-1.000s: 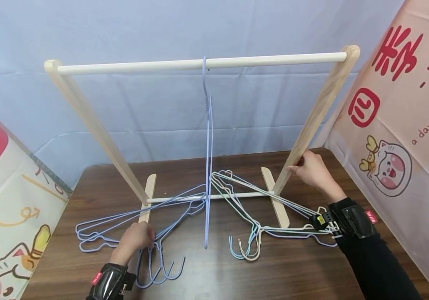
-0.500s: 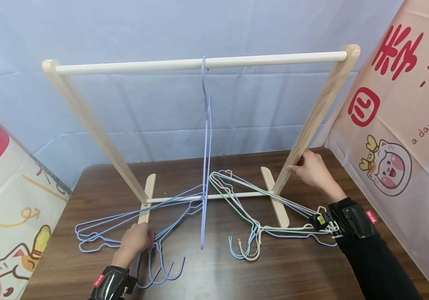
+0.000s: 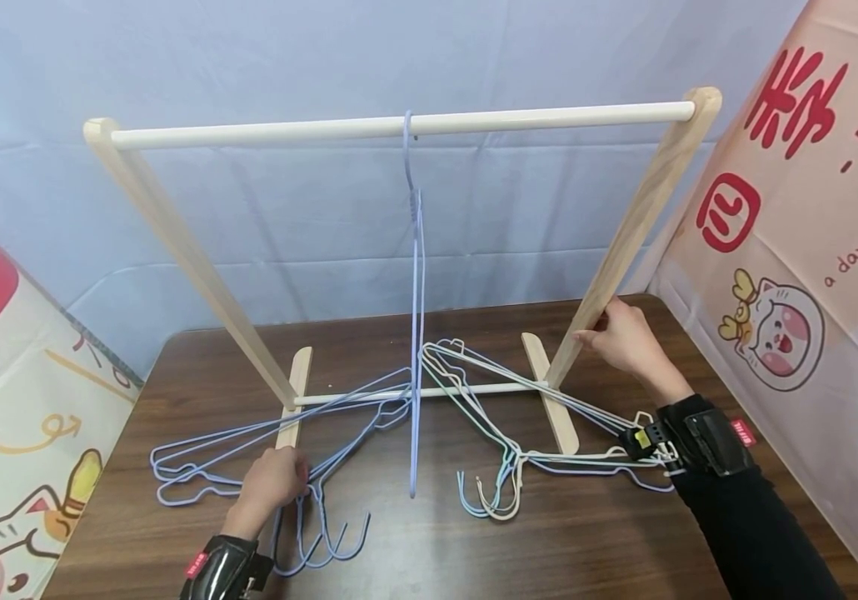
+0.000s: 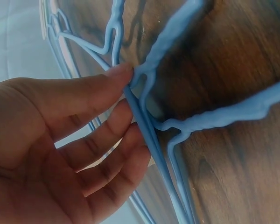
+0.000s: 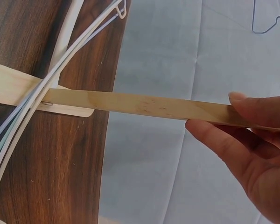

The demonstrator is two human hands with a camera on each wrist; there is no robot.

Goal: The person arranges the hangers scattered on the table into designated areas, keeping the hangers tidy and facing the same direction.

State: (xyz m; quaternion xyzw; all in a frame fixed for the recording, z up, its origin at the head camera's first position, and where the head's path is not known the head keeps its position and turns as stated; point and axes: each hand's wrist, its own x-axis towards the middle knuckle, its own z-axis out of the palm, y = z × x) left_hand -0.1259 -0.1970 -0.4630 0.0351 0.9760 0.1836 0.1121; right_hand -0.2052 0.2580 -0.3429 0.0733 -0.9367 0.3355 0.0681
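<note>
1. The left grip (image 3: 267,482) is clamped, thumb against fingers, on blue-violet hangers (image 4: 219,118) near the base of their twisted necks.
2. The right grip (image 3: 627,340) pinches the right upright (image 3: 635,225) low down, thumb on one side and fingers on the other.
3. The held hangers lie bunched on the left part of the bench (image 3: 429,550), slim wire with notched shoulders, hooks toward the near edge. They overlap and the hand hides part, so I can't fairly count them.
4. The upright belongs to a rack standing on the bench: pale, grained wood sides, a white top rail (image 3: 286,132) and a white lower bar (image 3: 489,388).
5. A lone violet hanger (image 3: 416,392) hangs from the rail near mid-length (edge-on, so it reads as two close wires), passing in front of the lower bar.
6. Cream, mint and bluish hangers (image 3: 522,457) lie across the right foot (image 3: 562,425); the right wrist's black strap (image 3: 706,433) covers their outer ends.
7. Beyond hangs a light-blue cloth (image 3: 309,67), with printed cloths (image 3: 789,250) at either side.
</note>
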